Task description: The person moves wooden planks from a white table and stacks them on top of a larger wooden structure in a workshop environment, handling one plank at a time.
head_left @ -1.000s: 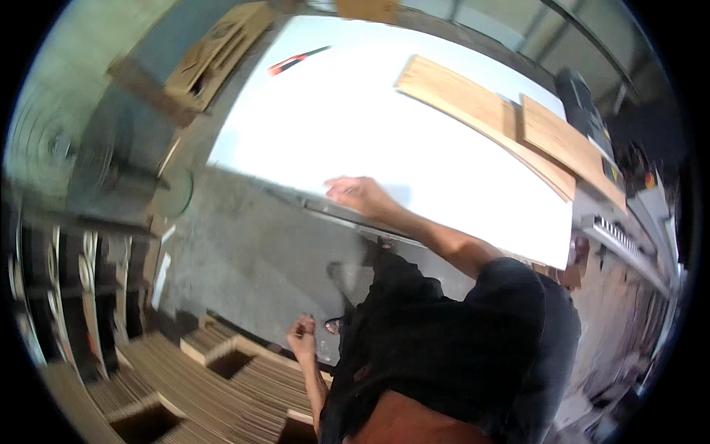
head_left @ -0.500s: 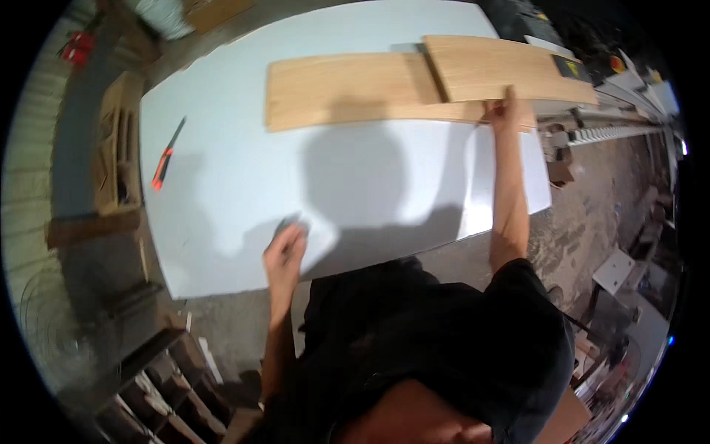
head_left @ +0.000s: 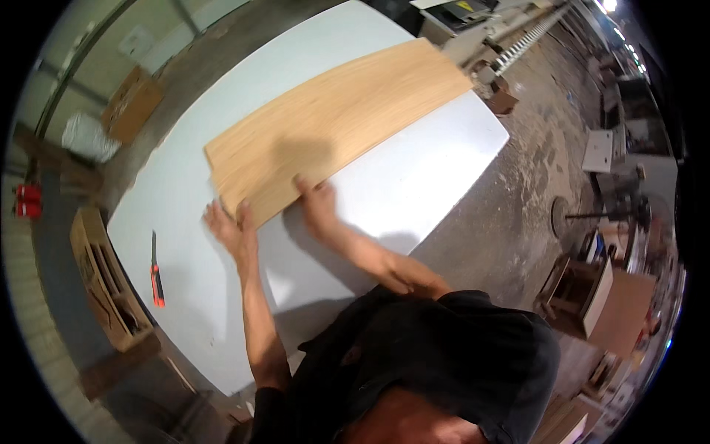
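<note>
Two pale wooden boards (head_left: 347, 103) lie one on the other, slanting across the white tabletop. The upper one covers most of the lower, and a small step shows at their left end. At the near left corner my left hand (head_left: 233, 229) rests against the boards' end, fingers stretched and thumb apart over the corner. A short way to its right, my right hand (head_left: 319, 211) grips the near long edge, thumb on top and the other fingers partly hidden. A utility knife (head_left: 156, 277) with a red and black handle lies to the left of both hands.
The white table (head_left: 414, 170) has its edge close in front of my body. Beside its left edge stands a wooden rack (head_left: 111, 281) with slots. A cardboard box (head_left: 133, 103) is on the floor beyond. Machinery (head_left: 458, 18) stands near the far right edge.
The upper board has shifted left over the lower one, and the dark item on it is gone from it. Both hands have come to the left end. The view has turned.
</note>
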The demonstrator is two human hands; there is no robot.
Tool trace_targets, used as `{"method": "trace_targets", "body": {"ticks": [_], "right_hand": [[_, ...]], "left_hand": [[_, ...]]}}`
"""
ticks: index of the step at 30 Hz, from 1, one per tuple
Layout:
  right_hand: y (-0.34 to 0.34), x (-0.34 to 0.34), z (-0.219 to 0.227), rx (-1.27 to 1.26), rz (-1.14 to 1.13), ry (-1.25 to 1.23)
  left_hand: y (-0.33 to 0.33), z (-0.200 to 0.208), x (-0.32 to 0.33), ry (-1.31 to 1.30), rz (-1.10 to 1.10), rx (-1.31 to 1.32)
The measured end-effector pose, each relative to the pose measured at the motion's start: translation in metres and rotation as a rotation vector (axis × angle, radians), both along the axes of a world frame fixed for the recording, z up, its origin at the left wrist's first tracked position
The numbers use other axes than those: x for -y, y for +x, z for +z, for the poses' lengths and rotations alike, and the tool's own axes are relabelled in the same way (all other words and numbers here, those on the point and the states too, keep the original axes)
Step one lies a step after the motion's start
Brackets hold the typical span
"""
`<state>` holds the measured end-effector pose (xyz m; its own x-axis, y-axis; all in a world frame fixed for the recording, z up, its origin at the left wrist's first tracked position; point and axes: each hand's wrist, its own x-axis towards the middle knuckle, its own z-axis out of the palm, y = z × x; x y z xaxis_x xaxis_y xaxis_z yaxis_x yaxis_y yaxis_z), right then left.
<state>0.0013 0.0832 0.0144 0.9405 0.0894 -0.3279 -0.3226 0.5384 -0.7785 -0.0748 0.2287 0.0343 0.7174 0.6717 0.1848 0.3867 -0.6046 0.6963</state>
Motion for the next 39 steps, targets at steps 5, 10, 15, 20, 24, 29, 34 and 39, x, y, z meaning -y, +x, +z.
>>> {"method": "trace_targets", "body": {"ticks": [5, 10, 15, 20, 24, 29, 34, 39], "right_hand": [[-0.01, 0.008, -0.002, -0.086, 0.48, 0.215], [0.029, 0.09, 0.022, 0.518, 0.766, -0.597], [0.14, 0.197, 0.068, 0.628, 0.133, -1.168], [0.28, 0.275, 0.033, 0.714, -0.235, -1.529], [0.328, 0.281, 0.02, 0.626, -0.19, -1.757], [0.35, 0.285, 0.028, 0.539, -0.101, -1.686], [0.37, 0.295, 0.028, 0.461, -0.044, -1.588], [0.367, 0.289, 0.03, 0.468, -0.032, -1.565]], "left_hand": [[0.005, 0.0, -0.018, -0.279, 0.009, 0.126], [0.013, -0.008, -0.03, -0.331, -0.027, 0.168], [0.041, 0.008, -0.018, -0.352, 0.011, 0.184], [0.067, 0.006, 0.0, -0.255, 0.051, 0.204], [0.069, -0.001, -0.008, -0.11, 0.163, 0.05], [0.073, -0.026, -0.022, -0.154, 0.265, -0.02], [0.101, 0.011, 0.023, 0.399, 0.48, -0.313], [0.107, 0.01, 0.004, 0.199, 0.488, -0.483]]}}
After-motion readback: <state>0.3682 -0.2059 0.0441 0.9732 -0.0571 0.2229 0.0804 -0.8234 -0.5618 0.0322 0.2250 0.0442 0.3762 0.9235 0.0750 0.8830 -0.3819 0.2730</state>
